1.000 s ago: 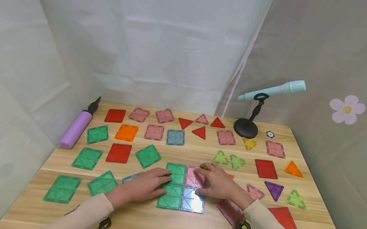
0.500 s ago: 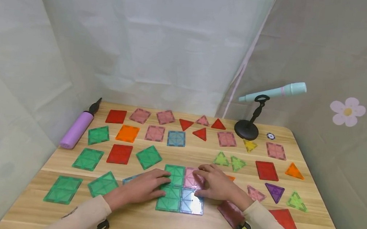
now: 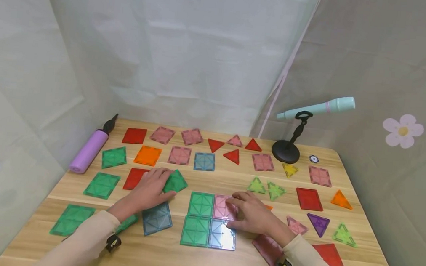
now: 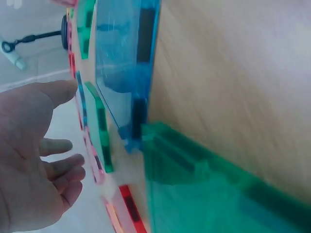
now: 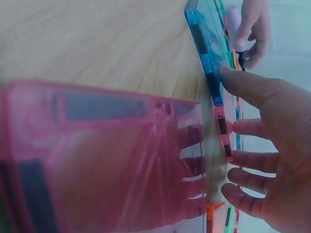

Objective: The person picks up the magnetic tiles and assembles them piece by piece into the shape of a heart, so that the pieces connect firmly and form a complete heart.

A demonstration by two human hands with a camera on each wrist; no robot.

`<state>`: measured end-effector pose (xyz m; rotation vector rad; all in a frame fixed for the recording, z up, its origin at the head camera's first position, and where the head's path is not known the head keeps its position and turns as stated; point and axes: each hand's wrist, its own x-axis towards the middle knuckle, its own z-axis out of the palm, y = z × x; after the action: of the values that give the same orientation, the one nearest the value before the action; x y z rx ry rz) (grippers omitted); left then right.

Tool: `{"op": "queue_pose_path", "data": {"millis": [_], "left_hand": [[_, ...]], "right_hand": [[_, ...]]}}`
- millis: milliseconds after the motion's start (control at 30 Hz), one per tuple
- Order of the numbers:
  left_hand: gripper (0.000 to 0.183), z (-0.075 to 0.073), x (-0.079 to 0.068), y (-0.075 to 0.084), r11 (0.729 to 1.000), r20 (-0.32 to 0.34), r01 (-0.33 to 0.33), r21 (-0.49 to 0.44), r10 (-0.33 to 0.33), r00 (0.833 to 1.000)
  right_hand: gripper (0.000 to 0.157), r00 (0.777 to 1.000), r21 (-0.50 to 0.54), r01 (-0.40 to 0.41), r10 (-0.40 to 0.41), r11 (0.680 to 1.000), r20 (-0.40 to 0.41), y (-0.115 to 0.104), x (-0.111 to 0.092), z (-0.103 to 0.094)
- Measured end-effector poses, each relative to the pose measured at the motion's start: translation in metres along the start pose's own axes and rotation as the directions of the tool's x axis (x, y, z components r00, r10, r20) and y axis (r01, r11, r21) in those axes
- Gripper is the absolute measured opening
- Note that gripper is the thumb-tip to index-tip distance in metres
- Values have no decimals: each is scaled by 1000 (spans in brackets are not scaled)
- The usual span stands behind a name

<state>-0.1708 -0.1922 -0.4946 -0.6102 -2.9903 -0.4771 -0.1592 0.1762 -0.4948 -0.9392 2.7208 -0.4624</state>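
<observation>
Four magnetic tiles form a two-by-two block: two green tiles point(image 3: 196, 231), a pink tile point(image 3: 223, 210) and a pale blue tile point(image 3: 222, 235). My right hand point(image 3: 253, 214) rests at the block's right side, relaxed fingertips on the pink tile and thumb point(image 5: 243, 83) at the blue one. Away to the left, my left hand point(image 3: 151, 191) is over the table with loosely bent fingers, beside a turned green square tile point(image 3: 177, 182), which it partly covers. A red square tile point(image 3: 133, 180) is partly behind that hand. Below its thumb lies a blue square tile point(image 3: 157, 219).
More square and triangular tiles lie spread around, including a dark pink square point(image 3: 268, 250) under the right wrist. A purple pump point(image 3: 90, 149) lies at the left edge. A black stand point(image 3: 285, 151) holds a light blue tube point(image 3: 319, 107) at the back right.
My left hand has left the green tiles of the block and moved left and away from me to the turned green tile, uncovering the blue square. My right hand has stayed put.
</observation>
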Motion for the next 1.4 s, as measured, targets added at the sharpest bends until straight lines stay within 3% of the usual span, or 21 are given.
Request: {"op": "queue_pose_path", "data": {"millis": [233, 467, 600, 733, 967, 1133, 1400], "left_hand": [[78, 1, 4, -11, 996, 96, 90, -7, -89, 991], [78, 3, 10, -15, 995, 91, 89, -41, -85, 992], [84, 2, 14, -13, 980, 111, 133, -151, -116, 987], [80, -1, 18, -9, 939, 146, 187, -287, -150, 978], [52, -6, 27, -2, 925, 30, 81, -372, -75, 997], [40, -2, 41, 9, 916, -61, 3, -401, -30, 998], [30, 9, 57, 32, 866, 3, -6, -500, 8, 1000]], "right_hand": [[74, 1000, 6, 2, -2, 1000, 4, 1, 1, 1], [73, 1000, -2, -6, 6, 1000, 0, 0, 2, 0], [73, 1000, -6, -8, 8, 1000, 0, 0, 1, -1], [73, 1000, -15, -6, 6, 1000, 1, 0, 2, -1], [74, 1000, -16, -3, 3, 1000, 4, -1, 2, -1], [75, 1000, -13, 0, 0, 1000, 0, -1, 1, -1], [74, 1000, -11, -4, 4, 1000, -1, 0, 2, 0]]}}
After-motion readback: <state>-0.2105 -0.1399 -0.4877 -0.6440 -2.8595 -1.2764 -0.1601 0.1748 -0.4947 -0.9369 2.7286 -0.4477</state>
